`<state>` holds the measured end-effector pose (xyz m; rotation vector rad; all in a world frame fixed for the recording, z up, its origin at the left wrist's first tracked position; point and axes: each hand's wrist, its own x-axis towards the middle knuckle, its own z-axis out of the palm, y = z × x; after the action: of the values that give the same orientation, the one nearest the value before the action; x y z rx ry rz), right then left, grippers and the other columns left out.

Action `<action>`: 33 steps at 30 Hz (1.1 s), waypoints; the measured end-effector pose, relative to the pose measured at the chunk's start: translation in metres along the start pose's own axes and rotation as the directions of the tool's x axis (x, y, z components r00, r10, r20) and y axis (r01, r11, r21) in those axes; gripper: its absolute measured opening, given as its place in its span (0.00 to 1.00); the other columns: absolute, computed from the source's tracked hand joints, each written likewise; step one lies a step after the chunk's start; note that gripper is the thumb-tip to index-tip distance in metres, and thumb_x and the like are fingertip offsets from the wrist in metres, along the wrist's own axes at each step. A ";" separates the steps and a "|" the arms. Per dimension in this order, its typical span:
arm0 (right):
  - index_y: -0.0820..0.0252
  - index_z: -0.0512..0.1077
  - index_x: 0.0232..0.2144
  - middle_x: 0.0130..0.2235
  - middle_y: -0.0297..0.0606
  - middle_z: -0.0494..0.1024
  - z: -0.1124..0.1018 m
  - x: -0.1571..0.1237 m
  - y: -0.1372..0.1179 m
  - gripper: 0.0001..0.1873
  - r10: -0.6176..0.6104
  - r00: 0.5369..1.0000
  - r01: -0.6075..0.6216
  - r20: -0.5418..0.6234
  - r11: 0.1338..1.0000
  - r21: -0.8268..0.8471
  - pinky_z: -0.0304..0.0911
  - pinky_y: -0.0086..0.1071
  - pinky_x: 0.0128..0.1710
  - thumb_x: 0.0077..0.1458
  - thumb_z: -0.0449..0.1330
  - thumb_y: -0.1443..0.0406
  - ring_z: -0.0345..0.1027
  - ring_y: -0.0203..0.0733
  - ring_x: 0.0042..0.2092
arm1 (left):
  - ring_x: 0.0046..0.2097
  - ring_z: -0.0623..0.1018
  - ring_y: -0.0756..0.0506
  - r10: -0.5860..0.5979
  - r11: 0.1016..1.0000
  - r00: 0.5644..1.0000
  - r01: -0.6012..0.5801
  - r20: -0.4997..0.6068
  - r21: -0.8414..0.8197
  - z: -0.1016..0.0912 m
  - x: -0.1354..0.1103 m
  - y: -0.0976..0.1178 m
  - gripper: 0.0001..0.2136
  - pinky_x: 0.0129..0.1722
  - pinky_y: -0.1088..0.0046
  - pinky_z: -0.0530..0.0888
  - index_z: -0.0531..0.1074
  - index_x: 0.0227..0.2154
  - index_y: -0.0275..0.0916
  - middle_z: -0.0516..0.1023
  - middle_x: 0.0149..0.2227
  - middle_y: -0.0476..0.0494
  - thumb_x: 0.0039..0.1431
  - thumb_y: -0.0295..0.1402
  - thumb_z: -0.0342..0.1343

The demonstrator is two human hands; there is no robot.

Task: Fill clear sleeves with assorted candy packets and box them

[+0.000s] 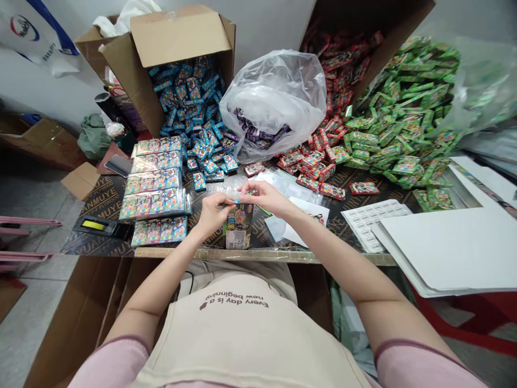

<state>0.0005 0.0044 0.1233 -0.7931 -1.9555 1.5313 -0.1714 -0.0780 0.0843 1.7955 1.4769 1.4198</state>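
My left hand (216, 211) and my right hand (264, 198) meet above the table's front edge, fingertips pinched close together. Directly below them is a dark printed packet (239, 222) with a pale label at its lower end; both hands pinch at its top edge. A small bit of blue shows between the fingertips, too small to name. To the left of my left hand stand stacks of clear-wrapped sets of small colourful boxes (155, 180). Clear plastic sleeves (278, 186) and a white sheet lie beneath and beside my right hand.
Blue boxes (197, 102) spill from a carton (181, 35). Purple packs sit in a clear bag (278, 81). Red boxes (335, 70) and green boxes (404, 102) are heaped behind. A tape dispenser (100, 226) lies left; sticker sheets (374, 221) and white card (448, 242) lie right.
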 end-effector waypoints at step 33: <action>0.50 0.61 0.43 0.34 0.31 0.76 0.028 -0.013 0.061 0.20 0.350 0.867 -0.092 -0.355 0.812 0.576 0.67 0.34 0.36 0.48 0.61 0.57 0.73 0.39 0.36 | 0.39 0.81 0.44 -0.161 0.986 0.985 0.158 -0.066 -0.047 -0.006 -0.072 0.029 0.10 0.39 0.69 0.78 0.74 0.42 0.38 0.82 0.38 0.42 0.58 0.33 0.58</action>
<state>-0.0031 -0.0120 0.0574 -1.0319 -1.0336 1.7314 -0.1569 -0.1540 0.0781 1.5794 1.5762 1.4335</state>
